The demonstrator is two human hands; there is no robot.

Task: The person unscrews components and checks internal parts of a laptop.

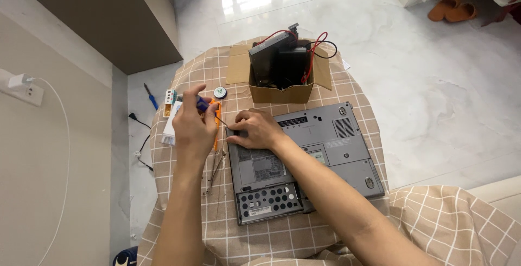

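A grey laptop (325, 146) lies upside down on a table covered with a beige checked cloth (282, 239). My left hand (192, 122) holds a screwdriver with a blue handle (202, 103); its thin shaft slants down to the right toward the laptop's far left corner. My right hand (258, 130) rests on that corner, fingers curled and pressing on the case beside the screwdriver tip. The corner itself is hidden under the hand.
An open cardboard box (282, 84) with black parts and red wires stands behind the laptop. An orange tool (217, 115), tweezers (216, 169), a small round tin (220, 92) and a white packet (169, 127) lie left. On the floor lies another blue screwdriver (150, 97).
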